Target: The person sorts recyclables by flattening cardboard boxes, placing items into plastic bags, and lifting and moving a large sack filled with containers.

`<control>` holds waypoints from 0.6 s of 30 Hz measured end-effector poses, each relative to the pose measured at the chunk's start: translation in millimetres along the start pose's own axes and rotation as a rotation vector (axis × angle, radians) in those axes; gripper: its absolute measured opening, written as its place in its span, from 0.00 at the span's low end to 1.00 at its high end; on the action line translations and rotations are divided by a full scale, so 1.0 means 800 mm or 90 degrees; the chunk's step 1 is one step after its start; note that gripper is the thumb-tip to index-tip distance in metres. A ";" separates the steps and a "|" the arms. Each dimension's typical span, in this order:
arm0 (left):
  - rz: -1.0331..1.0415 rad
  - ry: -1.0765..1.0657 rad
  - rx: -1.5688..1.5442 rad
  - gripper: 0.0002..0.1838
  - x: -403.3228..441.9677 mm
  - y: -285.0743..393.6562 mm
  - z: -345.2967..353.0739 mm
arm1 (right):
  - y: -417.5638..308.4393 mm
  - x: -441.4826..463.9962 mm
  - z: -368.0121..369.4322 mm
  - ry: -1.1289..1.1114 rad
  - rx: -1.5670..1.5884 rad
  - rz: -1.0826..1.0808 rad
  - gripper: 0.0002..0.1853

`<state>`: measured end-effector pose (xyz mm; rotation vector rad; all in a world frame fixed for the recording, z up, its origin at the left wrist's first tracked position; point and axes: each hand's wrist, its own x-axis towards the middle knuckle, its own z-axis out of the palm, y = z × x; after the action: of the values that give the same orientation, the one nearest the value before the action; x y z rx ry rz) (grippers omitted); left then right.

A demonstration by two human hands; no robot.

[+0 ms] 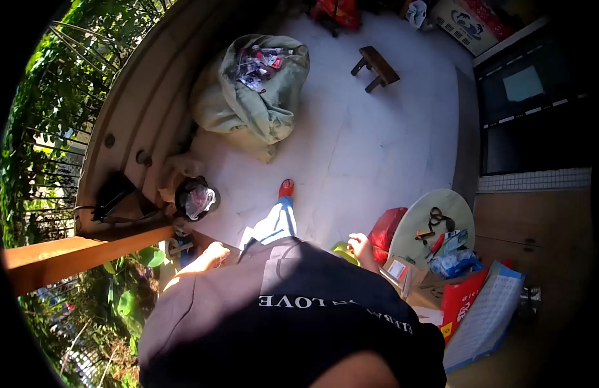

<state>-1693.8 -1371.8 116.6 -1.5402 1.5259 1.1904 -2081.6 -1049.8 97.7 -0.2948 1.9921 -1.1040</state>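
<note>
My left hand (215, 254) is beside my body at the left, its fingers loosely curled with nothing visible in them. It is nearest the wooden rail. On the other side is my right hand (361, 247), fingers bent but somewhat apart, and no held thing shows. A yellow-green object (343, 250) lies partly hidden just beside that hand. The red bag (385, 234) stands close by, next to a round pale table (424, 212) that carries scissors (435, 218) and several small packets. One red shoe (286, 188) shows on the floor ahead of me.
Ahead on the pale floor (351, 152) stands a big green sack (264, 119) of plastic bottles. Further right is a small wooden stool (379, 66). A lined black bin (197, 198) and the wooden rail (86, 255) are left. Boxes and a red carton (460, 301) crowd the right.
</note>
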 end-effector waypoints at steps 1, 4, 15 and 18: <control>-0.015 -0.001 -0.010 0.08 0.015 0.019 -0.014 | 0.003 0.029 -0.004 -0.015 -0.004 -0.020 0.11; -0.058 0.010 -0.084 0.07 0.047 0.097 -0.061 | -0.073 0.072 -0.017 -0.060 -0.002 0.019 0.11; 0.220 0.140 -0.350 0.06 0.154 0.417 -0.255 | -0.204 0.287 -0.098 0.016 -0.066 -0.014 0.11; 0.203 0.174 -0.335 0.06 0.177 0.438 -0.253 | -0.232 0.360 -0.125 -0.030 -0.058 -0.042 0.10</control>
<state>-2020.7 -1648.9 112.5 -1.9053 1.7766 1.7256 -2372.6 -1256.1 115.4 -0.4330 2.0062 -1.0383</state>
